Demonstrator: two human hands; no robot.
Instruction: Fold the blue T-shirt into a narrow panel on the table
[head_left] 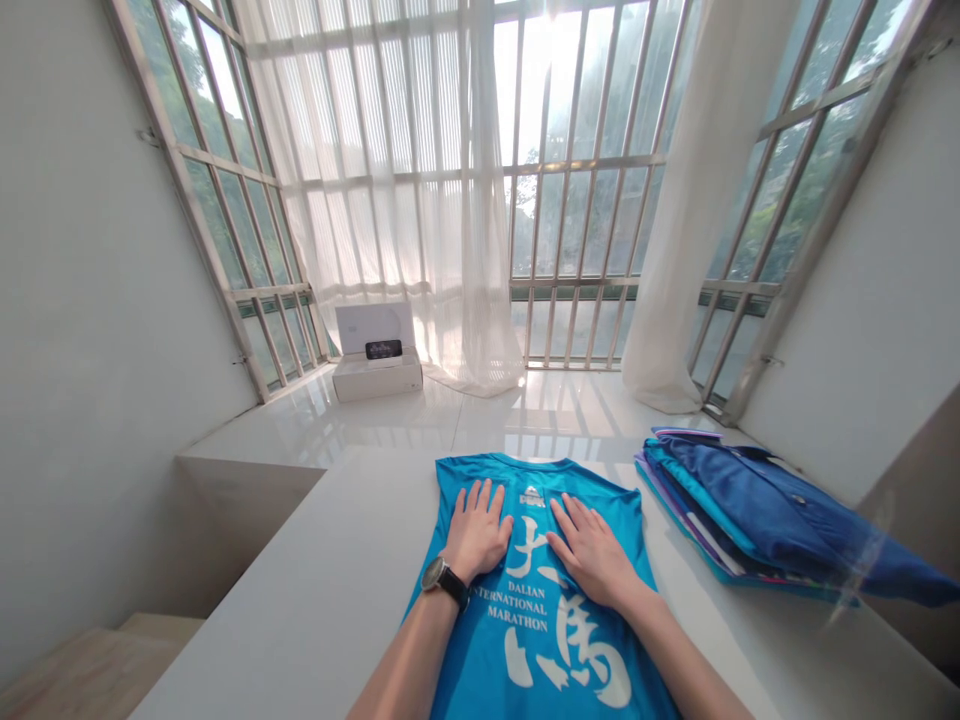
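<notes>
A bright blue sleeveless marathon shirt with white lettering [536, 610] lies flat on the white glossy table [315, 590], directly in front of the person. The left hand [476, 530], with a black wristwatch [442, 580] on its wrist, and the right hand [592, 550] both rest palm-down on the shirt, fingers spread, side by side. A pile of folded blue garments [757, 520] lies to the right. A white box with a phone [377, 358] sits by the window.

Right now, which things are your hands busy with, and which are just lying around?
Busy with: blue shirt, with left hand and right hand flat on it.
Lying around: pile of clothes, white box, phone, curtains, wristwatch.
</notes>
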